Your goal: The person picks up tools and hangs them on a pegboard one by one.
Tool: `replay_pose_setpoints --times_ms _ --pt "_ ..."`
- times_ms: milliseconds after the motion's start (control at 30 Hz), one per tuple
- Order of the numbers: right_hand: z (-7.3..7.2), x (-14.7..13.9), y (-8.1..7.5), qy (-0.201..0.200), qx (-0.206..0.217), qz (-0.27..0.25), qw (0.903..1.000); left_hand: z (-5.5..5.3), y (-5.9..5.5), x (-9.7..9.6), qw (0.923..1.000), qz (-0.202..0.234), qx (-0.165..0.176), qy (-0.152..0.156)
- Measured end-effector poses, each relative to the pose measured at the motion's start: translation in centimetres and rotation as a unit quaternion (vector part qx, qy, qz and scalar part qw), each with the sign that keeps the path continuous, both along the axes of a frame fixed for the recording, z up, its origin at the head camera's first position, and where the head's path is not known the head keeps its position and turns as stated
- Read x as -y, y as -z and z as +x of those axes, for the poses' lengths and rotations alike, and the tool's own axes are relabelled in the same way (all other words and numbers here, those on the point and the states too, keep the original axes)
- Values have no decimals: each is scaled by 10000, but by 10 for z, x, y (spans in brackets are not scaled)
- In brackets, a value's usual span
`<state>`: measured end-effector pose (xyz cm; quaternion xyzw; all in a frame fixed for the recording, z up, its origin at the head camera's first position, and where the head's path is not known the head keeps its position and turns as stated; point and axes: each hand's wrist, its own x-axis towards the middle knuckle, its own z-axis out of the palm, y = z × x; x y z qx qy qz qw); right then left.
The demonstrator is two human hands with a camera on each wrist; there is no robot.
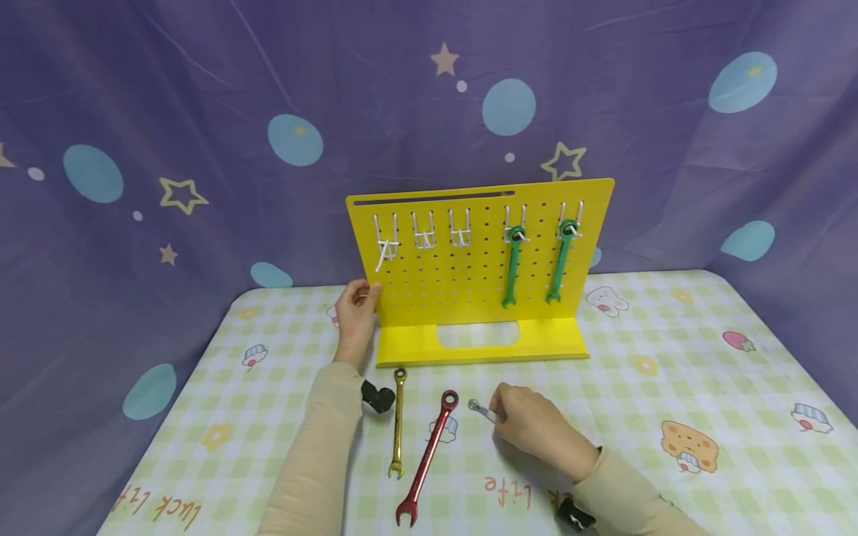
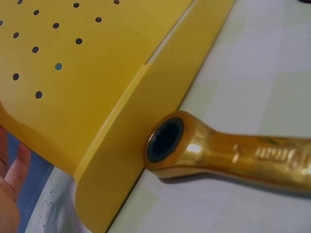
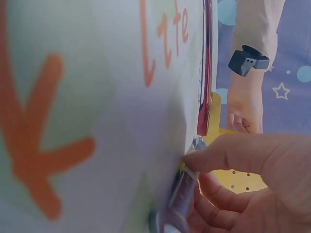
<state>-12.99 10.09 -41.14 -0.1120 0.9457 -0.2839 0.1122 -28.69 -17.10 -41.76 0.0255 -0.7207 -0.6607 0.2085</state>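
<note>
Head view: the left hand (image 1: 355,309) grips the left edge of the upright yellow pegboard stand (image 1: 479,260), which sits toward the far edge of the checked tablecloth (image 1: 670,372). Two green wrenches (image 1: 512,268) hang from hooks on its right half, and white hooks (image 1: 424,232) sit on its left half. The right hand (image 1: 536,428) lies on the cloth in front of the stand, its fingers curled round a silver wrench (image 1: 481,409) whose ring end pokes out to the left. Just left of that lie a red wrench (image 1: 429,455) and a gold wrench (image 1: 398,421), apart from each other.

Left wrist view: the gold wrench's ring end (image 2: 167,141) touches the stand's base lip (image 2: 121,160); part of the palm (image 2: 9,184) shows at the left edge.

Right wrist view: thumb and fingers (image 3: 233,155) pinch the silver wrench (image 3: 182,199) against the cloth, the red wrench (image 3: 206,73) beyond it.
</note>
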Motion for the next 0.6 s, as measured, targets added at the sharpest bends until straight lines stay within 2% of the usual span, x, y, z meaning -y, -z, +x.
replay_pose_setpoints --times_ms 67,133,367,467,600 --pt "0 -1 0 -24 16 -34 10000 0 0 0 10000 -4 -2 -37" --pt "0 -2 1 -30 64 -116 9999 -7 7 2 10000 46 -3 -60" --pt "-2 -7 2 99 218 -727 9971 -6 9 0 9999 20 -120 -41" --pt "-6 -9 1 96 1 -1202 9927 -5 9 1 9999 -1 -142 -52" --pt "-13 -9 0 -33 -508 -1944 9796 -5 8 1 9999 -65 -134 -72"
